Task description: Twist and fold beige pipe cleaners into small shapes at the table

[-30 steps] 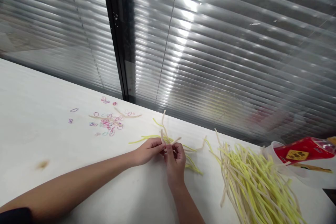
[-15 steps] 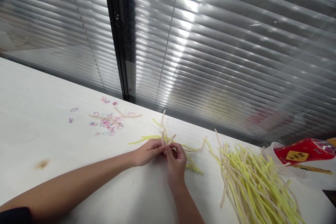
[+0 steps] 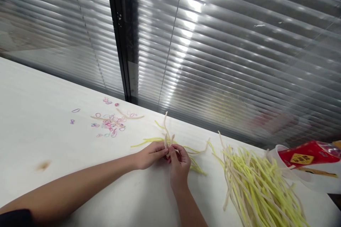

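My left hand (image 3: 153, 155) and my right hand (image 3: 180, 166) meet over the white table, fingers pinched together. Between them they hold a beige pipe cleaner (image 3: 166, 142), bent so that two short ends stick up in a V. My fingers hide its lower part. Just behind and beneath my hands lie loose yellow pipe cleaners (image 3: 150, 139) and a few beige ones. A large heap of yellow and beige pipe cleaners (image 3: 258, 184) spreads to the right of my right hand.
Small coloured rubber bands (image 3: 108, 124) lie scattered at the left back, with beige strands among them. At the right edge, a white plastic cup (image 3: 279, 149) stands by a red packet (image 3: 306, 153). A glass partition with blinds (image 3: 213, 60) borders the table (image 3: 66, 145).
The two upright ends of the beige pipe cleaner have drawn closer together. My right hand has shifted slightly to the right; my left hand stays nearly still.
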`<state>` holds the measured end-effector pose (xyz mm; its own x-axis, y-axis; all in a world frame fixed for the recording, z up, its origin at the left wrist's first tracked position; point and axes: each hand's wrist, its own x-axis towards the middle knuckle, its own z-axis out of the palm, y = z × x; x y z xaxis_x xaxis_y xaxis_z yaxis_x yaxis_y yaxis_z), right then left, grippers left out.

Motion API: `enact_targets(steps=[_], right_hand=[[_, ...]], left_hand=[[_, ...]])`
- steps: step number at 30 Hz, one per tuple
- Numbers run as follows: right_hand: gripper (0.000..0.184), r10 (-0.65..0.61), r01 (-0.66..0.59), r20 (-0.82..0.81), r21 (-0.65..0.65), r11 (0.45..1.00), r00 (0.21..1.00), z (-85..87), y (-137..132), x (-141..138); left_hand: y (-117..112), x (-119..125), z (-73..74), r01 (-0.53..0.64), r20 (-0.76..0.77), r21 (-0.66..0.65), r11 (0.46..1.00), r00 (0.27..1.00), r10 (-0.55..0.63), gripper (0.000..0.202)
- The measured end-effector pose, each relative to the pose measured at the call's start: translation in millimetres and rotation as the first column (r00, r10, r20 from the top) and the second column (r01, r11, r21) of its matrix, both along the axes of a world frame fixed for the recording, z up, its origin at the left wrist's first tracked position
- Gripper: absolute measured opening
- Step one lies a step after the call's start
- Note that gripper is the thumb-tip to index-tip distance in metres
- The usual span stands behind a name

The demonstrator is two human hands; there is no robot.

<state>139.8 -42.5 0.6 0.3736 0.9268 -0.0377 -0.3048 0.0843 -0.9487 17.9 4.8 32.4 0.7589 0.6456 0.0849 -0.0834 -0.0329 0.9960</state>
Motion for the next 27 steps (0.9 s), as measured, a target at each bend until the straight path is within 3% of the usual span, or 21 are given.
enact_targets(steps=[7,17,27], right_hand=[[0.018,0.096,-0.102,0.085,0.061,0.993,0.992,2.5,-1.8,2.4],[0.019,0.078,-0.099,0.192,0.1,0.99,0.978,-1.3,-1.2,3.0],[0.027,0.071,-0.075,0.077,0.052,0.996,0.995,-3.9,1.4,3.9]], left_hand=[[-0.4,-0.4,-0.7,-0.014,-0.016,-0.006,1.0,1.0,0.014,0.035],[-0.8,0.0,2.0,0.002,0.005,0.0,1.0,1.0,-0.002,0.035],[-0.1,-0.3,1.7,-0.004,-0.033,0.04,0.999,0.999,0.006,0.036]])
